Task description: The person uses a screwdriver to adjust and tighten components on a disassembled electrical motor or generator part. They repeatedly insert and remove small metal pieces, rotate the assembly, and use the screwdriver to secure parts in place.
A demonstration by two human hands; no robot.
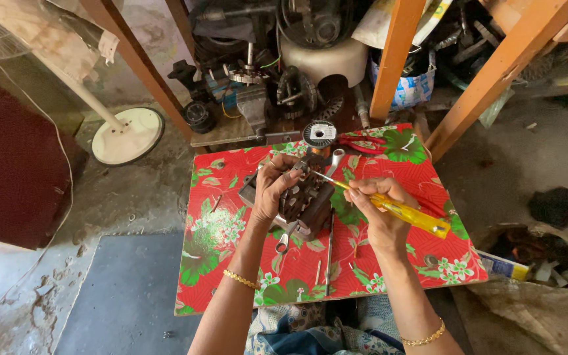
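My left hand (272,187) grips a dark, round motor part (309,197) with metal windings, tilted up off the small table. My right hand (377,209) holds a screwdriver with a clear yellow handle (410,215); its thin shaft points up-left and its tip touches the top of the motor part. A metal spanner (286,238) lies under the part, and a long thin rod (329,253) lies beside it on the red floral tablecloth (231,217).
A wire spool (319,133) and red-handled pliers (361,142) sit at the table's far edge. Behind stand orange wooden legs (392,59), motor parts and clutter. A white fan base (128,135) lies at left, a grey mat (126,289) on the floor.
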